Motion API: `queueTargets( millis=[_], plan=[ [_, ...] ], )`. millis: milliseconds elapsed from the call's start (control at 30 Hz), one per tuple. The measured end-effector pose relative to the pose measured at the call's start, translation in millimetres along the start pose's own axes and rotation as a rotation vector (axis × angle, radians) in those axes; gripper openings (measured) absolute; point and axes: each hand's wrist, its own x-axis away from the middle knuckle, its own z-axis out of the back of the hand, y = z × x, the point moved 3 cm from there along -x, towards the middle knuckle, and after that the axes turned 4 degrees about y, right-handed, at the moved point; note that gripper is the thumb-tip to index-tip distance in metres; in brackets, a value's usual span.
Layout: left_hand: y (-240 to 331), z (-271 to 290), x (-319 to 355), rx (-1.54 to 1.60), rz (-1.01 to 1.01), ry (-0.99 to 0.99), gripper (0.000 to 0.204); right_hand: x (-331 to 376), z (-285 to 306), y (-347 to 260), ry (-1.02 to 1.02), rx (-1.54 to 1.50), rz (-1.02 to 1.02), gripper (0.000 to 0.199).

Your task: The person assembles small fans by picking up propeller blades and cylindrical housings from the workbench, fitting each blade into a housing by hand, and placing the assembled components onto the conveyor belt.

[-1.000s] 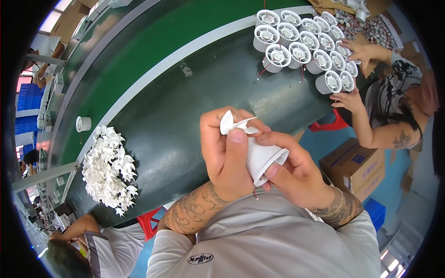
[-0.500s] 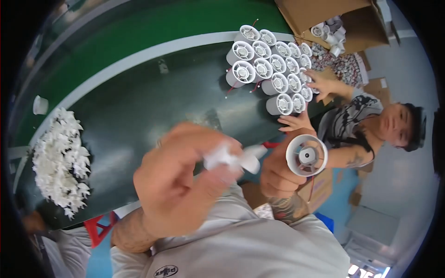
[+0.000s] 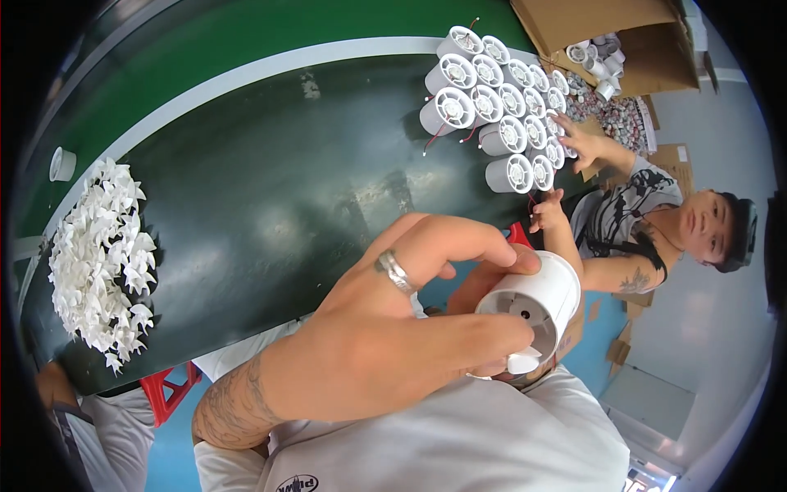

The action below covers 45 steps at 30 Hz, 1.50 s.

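My right hand [image 3: 471,289] grips a white cylindrical fan housing [image 3: 559,295], its open end turned towards my left hand. Inside the housing the motor's dark centre shows. Much of that hand is hidden behind my left hand [image 3: 377,336], which wears a ring. The left thumb and fingers pinch a small white fan blade [image 3: 525,359] at the lower edge of the housing's mouth. The left index fingertip touches the housing's upper rim. Most of the blade is covered by the thumb.
A pile of white fan blades [image 3: 102,254] lies at the left of the dark green table [image 3: 270,205]. One white cup-shaped part [image 3: 62,164] stands beyond it. Several white housings [image 3: 453,111] with red wires stand at the far right, beside a co-worker's hands [image 3: 584,146]. Behind is a cardboard box [image 3: 607,20].
My left hand has moved right with the fan blade to the housing's mouth. The housing has turned to face left. The co-worker's nearer hand has lifted off slightly.
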Motion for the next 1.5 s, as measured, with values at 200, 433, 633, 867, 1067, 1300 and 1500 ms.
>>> queueTargets(
  millis=[200,433,633,867,1067,1300,1500],
  plan=[
    [-4,0,8,0.017,0.034,-0.017,0.021,15,62,-28,0.015,1.030,0.421,0.055],
    [-21,-1,22,0.240,0.051,0.216,0.017,-22,-43,41,-0.259,1.212,0.584,0.066],
    [-16,0,27,0.207,0.083,0.256,0.018,-42,-35,56,-0.504,1.027,0.745,0.084],
    [-18,-1,35,0.257,0.073,0.287,0.019,-49,-41,53,-0.710,1.048,0.613,0.092],
    [-17,-1,40,0.321,0.106,0.318,0.017,-34,-46,61,-0.469,1.016,0.527,0.094],
    [-15,-1,45,0.358,0.080,0.335,0.017,-38,-47,62,-0.424,1.082,0.574,0.089],
    [-10,-1,51,0.385,0.161,0.396,0.015,-45,-52,73,-0.413,1.168,0.673,0.091]
  ],
)
